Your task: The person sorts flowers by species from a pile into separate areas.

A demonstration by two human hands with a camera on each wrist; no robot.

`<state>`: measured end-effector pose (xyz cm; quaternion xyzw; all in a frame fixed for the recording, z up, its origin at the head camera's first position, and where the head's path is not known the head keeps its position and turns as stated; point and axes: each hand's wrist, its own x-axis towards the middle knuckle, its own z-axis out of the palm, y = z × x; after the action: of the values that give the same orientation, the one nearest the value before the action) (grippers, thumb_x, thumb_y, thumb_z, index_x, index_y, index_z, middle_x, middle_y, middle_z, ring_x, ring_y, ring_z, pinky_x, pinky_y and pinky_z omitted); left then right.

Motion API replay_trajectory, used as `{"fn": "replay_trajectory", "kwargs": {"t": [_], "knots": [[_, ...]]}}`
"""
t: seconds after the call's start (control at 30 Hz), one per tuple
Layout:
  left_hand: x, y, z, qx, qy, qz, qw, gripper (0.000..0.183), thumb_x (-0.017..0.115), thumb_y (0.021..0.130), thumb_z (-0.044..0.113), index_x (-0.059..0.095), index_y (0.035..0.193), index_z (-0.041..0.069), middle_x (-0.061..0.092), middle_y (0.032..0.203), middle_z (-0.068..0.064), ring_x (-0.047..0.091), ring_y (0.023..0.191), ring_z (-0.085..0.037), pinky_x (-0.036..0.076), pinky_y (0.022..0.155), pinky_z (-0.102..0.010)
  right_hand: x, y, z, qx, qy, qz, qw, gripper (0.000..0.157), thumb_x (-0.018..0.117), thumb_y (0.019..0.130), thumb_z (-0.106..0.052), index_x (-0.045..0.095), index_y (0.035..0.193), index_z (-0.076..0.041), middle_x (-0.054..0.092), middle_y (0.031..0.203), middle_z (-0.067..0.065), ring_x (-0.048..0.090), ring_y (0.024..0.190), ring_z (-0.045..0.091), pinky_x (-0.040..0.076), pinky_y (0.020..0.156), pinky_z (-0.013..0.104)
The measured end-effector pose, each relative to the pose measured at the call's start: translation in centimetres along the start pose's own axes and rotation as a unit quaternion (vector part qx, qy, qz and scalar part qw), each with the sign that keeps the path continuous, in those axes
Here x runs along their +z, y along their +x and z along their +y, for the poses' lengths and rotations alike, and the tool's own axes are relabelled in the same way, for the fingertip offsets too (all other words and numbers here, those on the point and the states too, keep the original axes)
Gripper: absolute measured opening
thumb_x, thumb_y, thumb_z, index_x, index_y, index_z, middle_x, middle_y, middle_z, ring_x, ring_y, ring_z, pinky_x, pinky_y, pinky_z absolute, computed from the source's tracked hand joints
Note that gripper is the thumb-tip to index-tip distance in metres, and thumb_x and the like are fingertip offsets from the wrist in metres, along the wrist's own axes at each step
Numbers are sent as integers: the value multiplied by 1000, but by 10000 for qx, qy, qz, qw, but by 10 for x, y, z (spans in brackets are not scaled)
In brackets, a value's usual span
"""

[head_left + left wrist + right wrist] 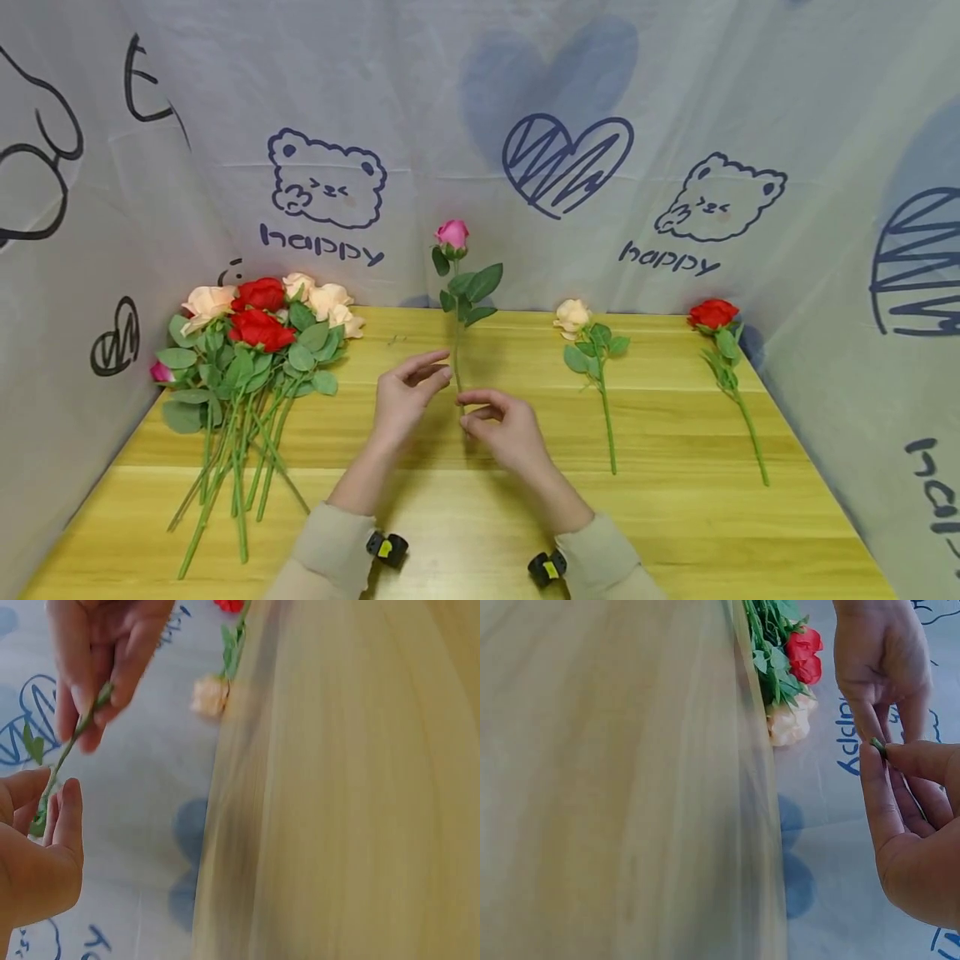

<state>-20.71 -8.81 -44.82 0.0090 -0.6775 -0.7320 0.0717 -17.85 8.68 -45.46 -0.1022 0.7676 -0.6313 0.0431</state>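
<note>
A pink rose (452, 237) with green leaves stands upright above the middle of the table. My right hand (510, 427) pinches its stem low down between thumb and fingers. In the right wrist view, the cut end of the stem (878, 747) pokes out at those fingertips. My left hand (399, 402) is beside the stem a little higher up, its fingers relaxed and parted. From the left wrist view, the stem (66, 752) runs past the parted thumb and fingers of the left hand (41, 851) up to the right hand (109, 660).
On the left lies a pile of red, peach and pink roses (258, 358), stems toward me. A peach rose (573, 318) and a red rose (714, 314) lie apart on the right of the wooden table (675, 533). A printed curtain (450, 100) closes the back and sides.
</note>
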Motion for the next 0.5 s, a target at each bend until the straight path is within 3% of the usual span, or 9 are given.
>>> {"fn": "replay_trajectory", "kwargs": {"t": [0.13, 0.27, 0.43, 0.5], "knots": [[-26, 3, 2, 385, 714, 83, 9967, 29, 76, 96, 6, 75, 124, 3, 72, 125, -16, 71, 108, -23, 58, 84, -20, 2, 4, -3, 44, -200, -194, 9996, 28, 73, 94, 1, 75, 122, -3, 75, 118, 11, 73, 93, 19, 62, 74, 33], [-56, 5, 7, 622, 1435, 237, 9874, 29, 77, 96, 9, 76, 125, 5, 69, 132, -13, 70, 114, -27, 56, 84, -15, 3, 9, -3, 168, -396, -396, 9983, 28, 73, 94, 1, 75, 121, -2, 75, 114, 19, 72, 84, 16, 59, 67, 31], [-96, 5, 13, 907, 2255, 307, 9695, 29, 75, 97, 7, 75, 125, 4, 68, 130, -14, 69, 113, -33, 53, 83, -9, 4, 14, 4, 385, -633, -594, 9955, 27, 72, 91, 2, 75, 118, 1, 75, 108, 20, 71, 78, 15, 49, 59, 24], [-112, 4, 15, 964, 2562, 318, 9613, 29, 74, 97, 7, 75, 126, 4, 68, 130, -14, 69, 113, -33, 52, 82, -7, 3, 16, 8, 471, -656, -681, 9944, 27, 72, 90, 4, 75, 117, 2, 76, 109, 19, 72, 78, 16, 50, 59, 24]]}}
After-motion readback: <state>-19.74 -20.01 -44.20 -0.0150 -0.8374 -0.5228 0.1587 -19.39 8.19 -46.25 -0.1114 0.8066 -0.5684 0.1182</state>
